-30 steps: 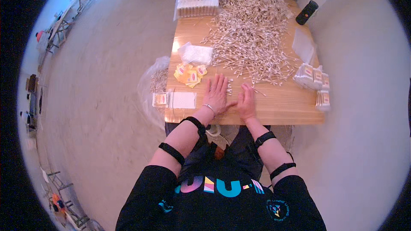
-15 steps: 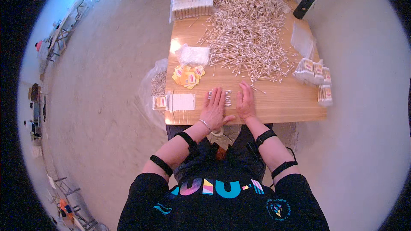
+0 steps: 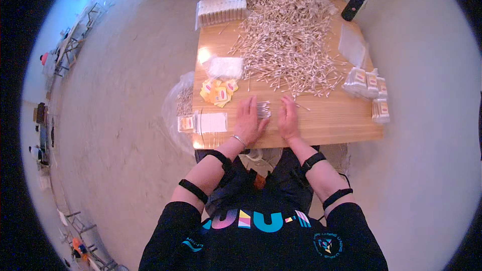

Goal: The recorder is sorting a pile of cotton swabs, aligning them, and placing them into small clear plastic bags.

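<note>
A small row of cotton swabs (image 3: 264, 110) lies on the wooden table near its front edge. My left hand (image 3: 247, 120) rests against the left end of the row, fingers stretched out and hiding part of it. To the right of the row, my right hand (image 3: 288, 119) stands on its edge with its fingers extended; a gap separates it from the swabs, and it holds nothing. Just beyond both hands spreads a large heap of loose cotton swabs (image 3: 286, 35). Left of my left hand lie a white rectangular piece (image 3: 214, 122) and a small filled packet (image 3: 186, 123).
Yellow cards (image 3: 219, 92) and a clear bag with white contents (image 3: 225, 67) lie at the left. Bundled packs (image 3: 221, 9) stand far left. Filled packets (image 3: 365, 81), flat plastic bags (image 3: 352, 45) and a dark cylinder (image 3: 354, 6) line the right. A plastic sack (image 3: 184, 100) hangs beside the table.
My left hand has slid a little left and its fingers have come off the top of the swab row, so more swabs show. My right hand has hardly moved.
</note>
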Demonstrator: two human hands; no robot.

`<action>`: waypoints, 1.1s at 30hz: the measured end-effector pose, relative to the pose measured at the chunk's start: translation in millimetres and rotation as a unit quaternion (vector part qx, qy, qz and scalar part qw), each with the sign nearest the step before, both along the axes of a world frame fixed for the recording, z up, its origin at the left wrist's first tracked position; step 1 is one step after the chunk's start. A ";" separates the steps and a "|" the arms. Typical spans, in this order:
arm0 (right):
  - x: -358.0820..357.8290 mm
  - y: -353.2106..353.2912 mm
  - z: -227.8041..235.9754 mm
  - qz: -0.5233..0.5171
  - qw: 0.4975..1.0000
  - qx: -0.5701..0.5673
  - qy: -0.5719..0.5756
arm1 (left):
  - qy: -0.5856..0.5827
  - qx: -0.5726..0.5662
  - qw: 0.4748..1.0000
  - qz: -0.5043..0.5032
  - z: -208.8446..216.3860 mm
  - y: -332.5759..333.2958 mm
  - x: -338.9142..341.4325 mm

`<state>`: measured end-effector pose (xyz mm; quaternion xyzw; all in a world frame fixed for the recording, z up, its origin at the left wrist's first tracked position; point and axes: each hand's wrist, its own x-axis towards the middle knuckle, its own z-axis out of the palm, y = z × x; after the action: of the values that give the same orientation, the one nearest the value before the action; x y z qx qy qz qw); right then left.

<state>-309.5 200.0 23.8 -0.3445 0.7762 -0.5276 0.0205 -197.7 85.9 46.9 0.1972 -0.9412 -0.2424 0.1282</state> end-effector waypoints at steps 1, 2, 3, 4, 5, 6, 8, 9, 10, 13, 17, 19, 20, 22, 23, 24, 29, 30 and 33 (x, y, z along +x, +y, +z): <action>-0.6 -1.5 -0.3 0.001 1.000 0.001 -0.010 | 0.047 0.035 0.998 0.027 -4.2 -3.3 -1.1; 0.2 -4.7 3.9 0.003 1.000 0.003 -0.020 | 0.093 0.069 0.992 0.054 -6.5 -5.8 -1.2; 1.5 -9.5 7.8 0.005 1.000 0.004 -0.030 | 0.117 0.110 0.984 0.081 -8.9 -6.5 -0.6; 3.1 -16.2 8.5 0.010 0.999 -0.011 -0.047 | 0.141 0.151 0.973 0.109 -11.5 -6.4 -0.5; 3.6 -23.4 8.0 0.013 0.998 -0.028 -0.062 | 0.165 0.190 0.959 0.134 -12.3 -6.4 -2.6; 4.1 -30.6 7.5 0.016 0.996 -0.045 -0.077 | 0.194 0.205 0.950 0.137 -13.2 -6.8 -5.6; 5.9 -43.7 6.0 0.012 0.994 -0.060 -0.095 | 0.250 0.235 0.928 0.146 -17.5 -7.3 -11.9; 8.9 -49.0 4.8 0.011 0.992 -0.067 -0.105 | 0.261 0.255 0.919 0.148 -20.8 -7.3 -13.8; 13.8 -54.4 3.6 0.013 0.993 -0.067 -0.100 | 0.272 0.274 0.910 0.150 -23.9 -7.4 -15.4; 19.1 -60.7 -2.6 0.018 0.994 -0.067 -0.087 | 0.282 0.332 0.888 0.146 -26.7 -7.0 -16.5; 18.4 -59.0 -2.3 0.015 0.993 -0.084 -0.088 | 0.284 0.399 0.861 0.135 -22.8 -9.8 -12.7; 14.9 -52.8 -0.3 0.007 0.992 -0.089 -0.092 | 0.208 0.264 0.937 0.099 -20.6 -13.3 -4.7; 11.1 -46.4 0.5 0.005 0.992 -0.088 -0.095 | 0.167 0.194 0.963 0.081 -18.9 -14.4 -1.1; 1.2 -29.8 -4.2 0.003 0.991 -0.084 -0.105 | 0.038 0.014 0.999 0.005 -5.7 -9.6 -0.9; -3.2 -23.5 -3.9 0.008 0.990 -0.087 -0.110 | -0.027 -0.079 0.996 -0.034 0.8 -8.1 -0.7; -4.9 -19.4 -4.5 0.012 0.989 -0.090 -0.115 | -0.053 -0.084 0.994 -0.045 4.0 -6.0 0.9; 0.9 -12.5 -4.4 0.012 0.997 -0.025 -0.072 | -0.122 -0.100 0.984 -0.077 10.7 -2.1 4.8; -1.5 -13.2 -5.6 0.012 0.998 -0.022 -0.063 | -0.113 -0.102 0.985 -0.077 11.2 -2.4 4.7; 0.5 -17.7 -8.9 0.001 0.997 -0.023 -0.073 | -0.092 -0.097 0.988 -0.077 5.6 -0.8 7.2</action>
<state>-308.9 182.3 15.0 -0.3060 0.7601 -0.5689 0.0702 -190.5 85.1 52.5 0.1324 -0.9804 -0.1401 0.0402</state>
